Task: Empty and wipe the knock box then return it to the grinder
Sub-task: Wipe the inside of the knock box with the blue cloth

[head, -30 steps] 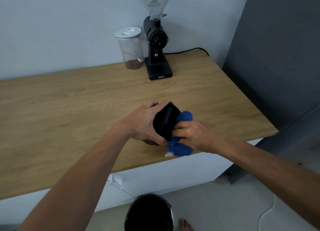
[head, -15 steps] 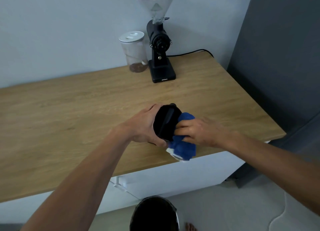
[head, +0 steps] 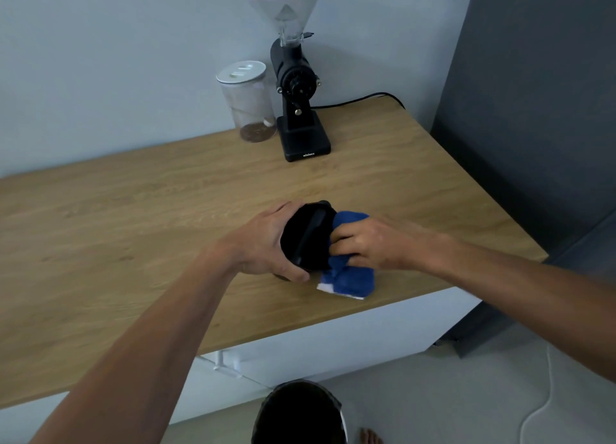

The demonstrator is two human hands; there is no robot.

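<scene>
Black, round knock box [head: 308, 237] gripped by left hand [head: 263, 243] fingers; right hand [head: 370, 243] fingers clutch fuzzy blue cloth [head: 350, 273] against it.

The blue cloth [head: 350, 270] looks different now. A second ago it was a round bunch, with its low end hanging past the front edge of the worktop [head: 133, 230]. Now its low end is flatter and lies on the worktop, a bit back from that edge. The right hand [head: 370, 243] pushes the cloth a little further into the black knock box [head: 308, 237]. The left hand [head: 263, 243] and the knock box sit a bit further from the front edge than before.
</scene>
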